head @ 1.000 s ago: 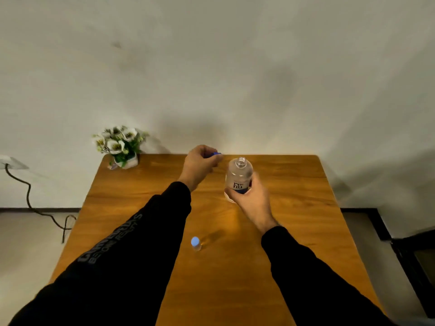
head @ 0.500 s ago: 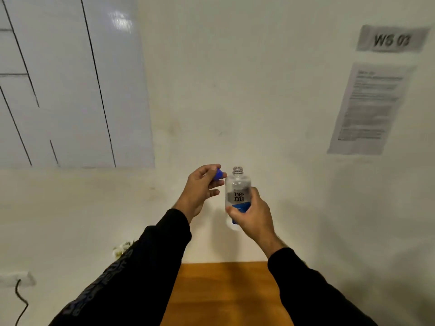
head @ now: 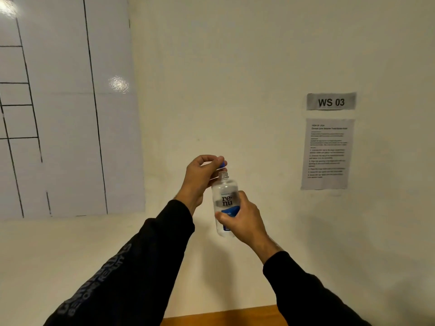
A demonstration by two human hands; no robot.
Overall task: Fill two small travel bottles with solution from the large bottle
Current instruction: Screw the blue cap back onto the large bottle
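Note:
My right hand (head: 243, 218) grips the lower body of the large clear solution bottle (head: 224, 196), which is held upright in the air in front of the wall, its neck uncapped. My left hand (head: 200, 177) pinches the blue cap (head: 222, 164) just above and slightly left of the bottle's open neck. The small travel bottles are out of view.
Only a strip of the wooden table (head: 223, 317) shows at the bottom edge. On the wall hang a "WS 03" sign (head: 331, 101), a printed sheet (head: 327, 154) and a whiteboard (head: 63, 109) at the left.
My view has tilted up from the table to the wall. The bottle was lifted off the table, and my left hand brought the blue cap over the bottle's neck.

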